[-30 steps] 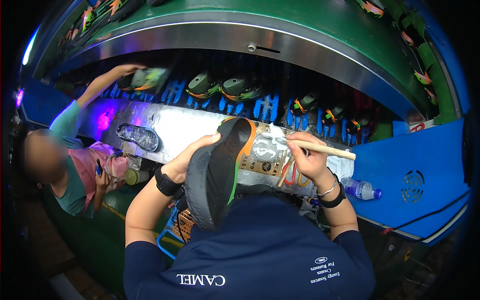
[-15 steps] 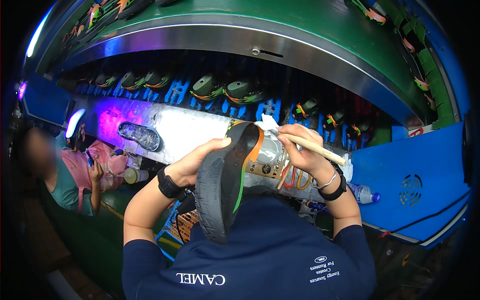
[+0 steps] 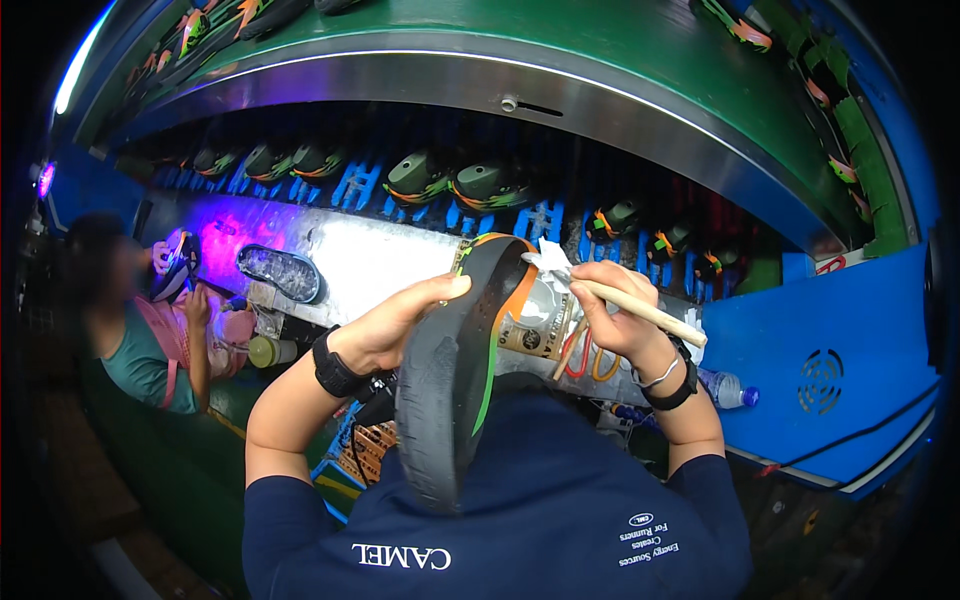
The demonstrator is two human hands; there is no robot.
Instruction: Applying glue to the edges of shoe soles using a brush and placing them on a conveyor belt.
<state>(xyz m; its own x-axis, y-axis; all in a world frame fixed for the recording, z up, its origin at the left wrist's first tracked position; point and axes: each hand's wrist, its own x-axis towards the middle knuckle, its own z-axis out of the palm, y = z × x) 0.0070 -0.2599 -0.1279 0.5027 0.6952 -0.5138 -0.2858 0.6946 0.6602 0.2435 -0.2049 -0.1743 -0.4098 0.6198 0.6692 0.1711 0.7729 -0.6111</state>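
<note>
Shoe position: the dark shoe [image 3: 458, 375], edged in orange and green, is held tilted above the near edge of the bench [image 3: 370, 255], its black sole facing 9 o'clock; it is the reference for all bearings below.
Left hand: the left hand [image 3: 395, 325], at 10 to 11 o'clock, grips the shoe; thumb lies along its near side, the other fingers are largely hidden behind it.
Right hand: the right hand [image 3: 612, 308], at 2 o'clock, pinches a brush [image 3: 650, 312] between thumb and fingers, the pale handle pointing to 4 o'clock.
Brush head: white-coated, close by the shoe's orange edge; contact cannot be told.
Container: a clear container [image 3: 545, 302] with whitish contents, at 1 to 2 o'clock, beside the shoe.
Bench items: a dark sole-shaped piece [image 3: 280, 273] at 10 o'clock; a clear bottle [image 3: 728, 388] at 3 o'clock.
Rack: dark shoes [image 3: 487, 185] on blue supports at 12 o'clock.
Co-worker: a person in a pink apron [image 3: 165, 335] at 9 o'clock, holding a shoe-like item [image 3: 180, 265].
</note>
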